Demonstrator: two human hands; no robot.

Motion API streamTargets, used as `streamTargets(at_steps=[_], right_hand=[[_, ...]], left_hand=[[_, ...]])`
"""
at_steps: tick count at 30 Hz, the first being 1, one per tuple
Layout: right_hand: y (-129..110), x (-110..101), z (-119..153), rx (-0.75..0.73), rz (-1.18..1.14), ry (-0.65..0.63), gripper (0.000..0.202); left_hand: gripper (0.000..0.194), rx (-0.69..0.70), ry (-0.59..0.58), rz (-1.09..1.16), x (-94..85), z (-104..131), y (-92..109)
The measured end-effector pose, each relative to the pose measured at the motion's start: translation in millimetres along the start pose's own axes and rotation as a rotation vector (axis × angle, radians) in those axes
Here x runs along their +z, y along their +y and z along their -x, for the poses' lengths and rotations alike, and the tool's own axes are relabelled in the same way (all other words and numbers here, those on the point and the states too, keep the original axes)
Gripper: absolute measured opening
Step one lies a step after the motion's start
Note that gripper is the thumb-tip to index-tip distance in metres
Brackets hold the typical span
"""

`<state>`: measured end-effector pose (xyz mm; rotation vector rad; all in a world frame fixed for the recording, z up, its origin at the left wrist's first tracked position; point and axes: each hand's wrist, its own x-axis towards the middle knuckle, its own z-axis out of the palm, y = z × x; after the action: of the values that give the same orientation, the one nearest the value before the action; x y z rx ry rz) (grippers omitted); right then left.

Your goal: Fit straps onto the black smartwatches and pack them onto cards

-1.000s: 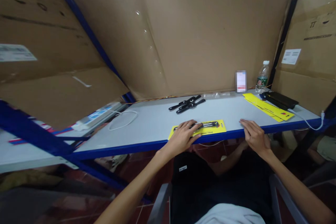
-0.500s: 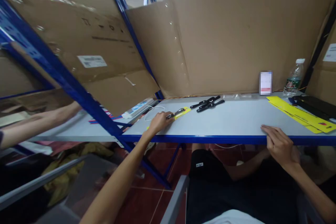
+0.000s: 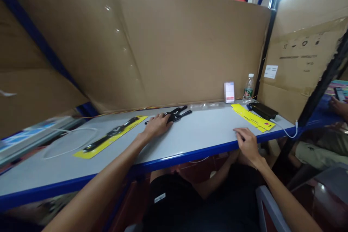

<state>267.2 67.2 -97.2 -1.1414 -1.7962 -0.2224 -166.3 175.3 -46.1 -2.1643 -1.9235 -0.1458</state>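
Observation:
My left hand (image 3: 157, 126) lies over a small pile of black spokeshaves (image 3: 178, 113) in the middle of the table, fingers bent over the left part of the pile, which they hide. To the left, another black spokeshave (image 3: 114, 132) rests lengthwise on a yellow card (image 3: 88, 154), apart from my hand. At the table's front edge, my right hand (image 3: 247, 143) is open with nothing in it, its fingers loosely stretched toward the tabletop.
Several yellow cards (image 3: 252, 117) lie at the right beside a black case (image 3: 263, 110). A phone (image 3: 229, 92) and a water bottle (image 3: 248, 88) stand at the back. Cardboard (image 3: 190, 47) walls the table. A white cable (image 3: 69, 152) loops at left. Another person sits far right.
My left hand has let go of the spokeshave on the yellow card and moved right onto the black pile. The view has turned right. My right hand stays by the edge.

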Motion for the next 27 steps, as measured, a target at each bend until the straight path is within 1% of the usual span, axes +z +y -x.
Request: streamTargets(at_steps=[2, 3, 4, 6, 7, 9, 11, 12, 14, 15, 17, 20, 22, 25, 27], right_hand=[[24, -25, -15, 0.136, 0.199, 0.039, 0.031], [37, -39, -22, 0.197, 0.331, 0.020, 0.032], [48, -52, -29, 0.244, 0.459, -0.045, 0.033], [67, -75, -39, 0.316, 0.665, -0.214, 0.037], [74, -84, -43, 0.335, 0.731, -0.308, 0.039], [81, -93, -48, 0.348, 0.815, -0.466, 0.041], [83, -95, -51, 0.341, 0.864, -0.567, 0.041], [84, -94, -53, 0.334, 0.884, -0.601, 0.041], [88, -91, -57, 0.325, 0.900, -0.652, 0.043], [91, -89, -58, 0.328, 0.889, -0.673, 0.044], [97, -86, -62, 0.358, 0.843, -0.699, 0.044], [105, -82, -66, 0.459, 0.777, -0.693, 0.042], [107, -79, -66, 0.509, 0.760, -0.663, 0.041], [104, -76, -67, 0.513, 0.764, -0.603, 0.042], [99, -75, -68, 0.526, 0.779, -0.612, 0.045]], left_hand=[[0.057, -0.025, -0.015, -0.007, 9.2, -4, 4], [0.059, -0.041, -0.011, -0.003, 13.0, -6, 3], [0.062, -0.047, -0.005, 0.005, 15.7, -8, 0], [0.068, -0.043, -0.005, 0.025, 17.6, -14, -7], [0.070, -0.042, -0.013, 0.036, 16.9, -16, -10], [0.075, -0.045, -0.030, 0.054, 13.2, -19, -14], [0.073, -0.042, -0.014, 0.046, 8.5, -19, -15], [0.069, -0.028, 0.005, 0.030, 6.6, -18, -14], [0.059, 0.024, 0.044, -0.003, 4.8, -14, -13], [0.055, 0.044, 0.044, -0.003, 4.9, -12, -13], [0.055, 0.038, 0.038, 0.032, 6.2, -9, -14], [0.058, -0.021, 0.020, 0.094, 7.5, -10, -19], [0.052, -0.042, -0.026, 0.111, 7.1, -14, -22], [0.039, -0.052, -0.112, 0.132, 5.9, -22, -26], [0.035, -0.052, -0.147, 0.150, 5.6, -26, -29]])
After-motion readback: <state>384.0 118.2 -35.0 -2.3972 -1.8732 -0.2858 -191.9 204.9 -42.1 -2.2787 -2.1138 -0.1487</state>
